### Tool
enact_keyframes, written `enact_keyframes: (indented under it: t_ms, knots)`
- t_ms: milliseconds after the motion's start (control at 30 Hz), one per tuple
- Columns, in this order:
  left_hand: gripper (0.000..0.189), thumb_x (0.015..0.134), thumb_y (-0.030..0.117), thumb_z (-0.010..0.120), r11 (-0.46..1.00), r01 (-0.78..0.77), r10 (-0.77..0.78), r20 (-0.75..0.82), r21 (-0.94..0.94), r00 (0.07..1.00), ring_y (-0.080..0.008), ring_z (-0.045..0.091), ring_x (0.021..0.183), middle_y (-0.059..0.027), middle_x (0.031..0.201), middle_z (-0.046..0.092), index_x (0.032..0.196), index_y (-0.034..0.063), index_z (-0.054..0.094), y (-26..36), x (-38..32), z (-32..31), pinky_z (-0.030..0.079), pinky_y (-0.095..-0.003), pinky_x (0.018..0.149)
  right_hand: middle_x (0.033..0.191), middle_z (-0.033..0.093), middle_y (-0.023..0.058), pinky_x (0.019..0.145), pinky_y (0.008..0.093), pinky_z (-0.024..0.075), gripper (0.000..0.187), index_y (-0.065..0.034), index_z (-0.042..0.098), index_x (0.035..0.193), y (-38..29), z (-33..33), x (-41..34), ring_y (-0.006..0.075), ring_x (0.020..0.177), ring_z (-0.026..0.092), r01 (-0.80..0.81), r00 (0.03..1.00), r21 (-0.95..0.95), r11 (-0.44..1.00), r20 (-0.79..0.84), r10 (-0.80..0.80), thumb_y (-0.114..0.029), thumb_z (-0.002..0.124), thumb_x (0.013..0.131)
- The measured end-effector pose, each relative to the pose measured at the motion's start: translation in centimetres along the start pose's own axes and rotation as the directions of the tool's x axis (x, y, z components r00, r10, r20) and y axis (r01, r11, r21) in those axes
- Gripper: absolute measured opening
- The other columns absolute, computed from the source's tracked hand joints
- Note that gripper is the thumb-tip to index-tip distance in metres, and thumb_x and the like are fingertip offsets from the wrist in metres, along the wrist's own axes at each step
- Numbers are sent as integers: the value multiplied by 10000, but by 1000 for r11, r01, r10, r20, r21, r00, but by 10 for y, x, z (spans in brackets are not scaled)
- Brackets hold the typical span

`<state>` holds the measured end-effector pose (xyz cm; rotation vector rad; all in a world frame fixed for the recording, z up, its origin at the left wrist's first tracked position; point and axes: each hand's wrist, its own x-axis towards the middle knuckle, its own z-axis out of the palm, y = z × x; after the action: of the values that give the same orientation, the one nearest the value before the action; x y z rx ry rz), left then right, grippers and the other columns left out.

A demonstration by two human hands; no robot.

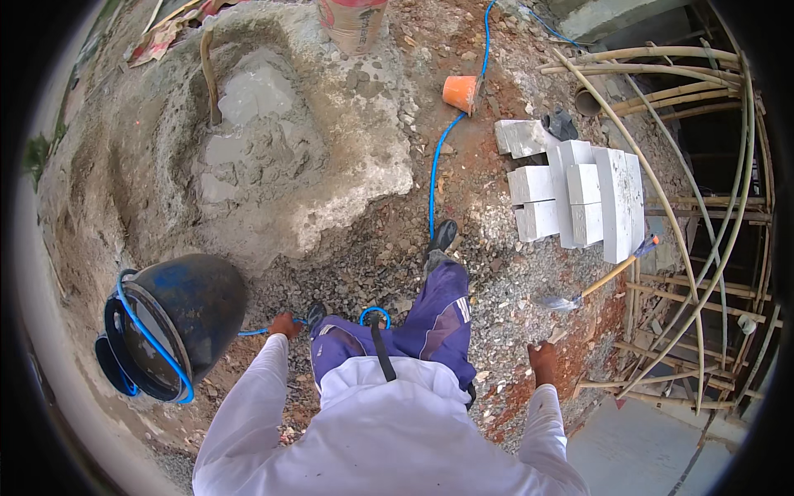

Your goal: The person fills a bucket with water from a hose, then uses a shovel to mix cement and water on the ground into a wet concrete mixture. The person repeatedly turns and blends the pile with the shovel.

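My left hand point(285, 326) is closed around a thin blue hose point(252, 332), which shows on both sides of the fist. To its left stands a large black plastic drum point(205, 304) holding murky water, with a loop of blue hose over its rim. My right hand point(542, 361) hangs over the gravel at the right, its fingers curled; whether anything is inside cannot be seen. Beyond it lies a shovel point(605, 279) with a wooden shaft and a metal blade. Wet grey mortar point(273, 149) fills a hollow in the ground ahead, a wooden handle point(210, 77) standing up from its left edge.
White blocks point(546, 186) are stacked at the right, beside bamboo poles point(657, 180). An orange bucket point(459, 90) lies tipped by the blue hose. A paper sack point(353, 28) stands at the top. Loose gravel and stones cover the ground around my feet.
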<state>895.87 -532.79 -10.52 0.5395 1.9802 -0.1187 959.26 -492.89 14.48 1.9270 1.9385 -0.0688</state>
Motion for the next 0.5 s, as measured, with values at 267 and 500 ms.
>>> enact_keyframes:
  t_ms: [267, 500]
  knots:
    - [453, 1024, 340, 564, 674, -384, -129, -612, -631, 780, -284, 594, 1248, -189, 1319, 649, 1322, 4, 623, 326, 126, -273, 443, -376, 1056, 887, 703, 22, 631, 323, 517, 415, -84, 747, 1040, -307, -49, 637, 152, 746, 667, -65, 965, 769, 636, 210, -155, -481, 657, 960]
    - [384, 971, 247, 654, 896, 1, -151, -303, -445, 941, -284, 652, 1120, -198, 1223, 682, 1280, 20, 636, 526, 147, -179, 511, -396, 955, 1422, 497, 241, 975, 542, 525, 787, 60, 385, 1449, -564, 98, 954, 384, 1240, 569, -789, 593, 614, -5, 759, -269, -555, 552, 987]
